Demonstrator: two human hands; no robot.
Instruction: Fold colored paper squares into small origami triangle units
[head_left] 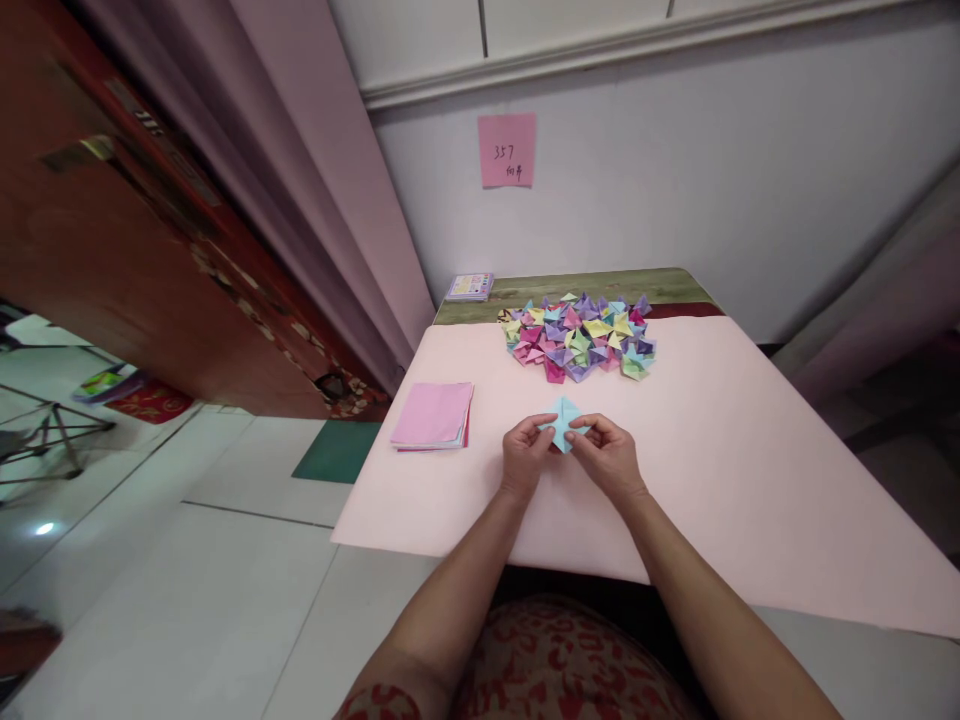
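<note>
A light blue folded paper (564, 412), diamond-shaped with creases across it, is held just above the table between my two hands. My left hand (526, 452) pinches its left corner between thumb and fingers. On the opposite corner, my right hand (609, 455) is closed in the same way, its thumb on the paper's front. Beyond the hands lies a heap of folded paper pieces (577, 340) in purple, pink, yellow, green and blue. To the left sits a stack of square paper sheets (433, 413), pink on top.
A pink cover (720, 450) lies over the table, whose green wooden top (630, 285) shows at the back. Small printed packs (470, 287) rest at the back left corner. A wall with a pink note (508, 150) stands behind; a curtain (330, 150) hangs left.
</note>
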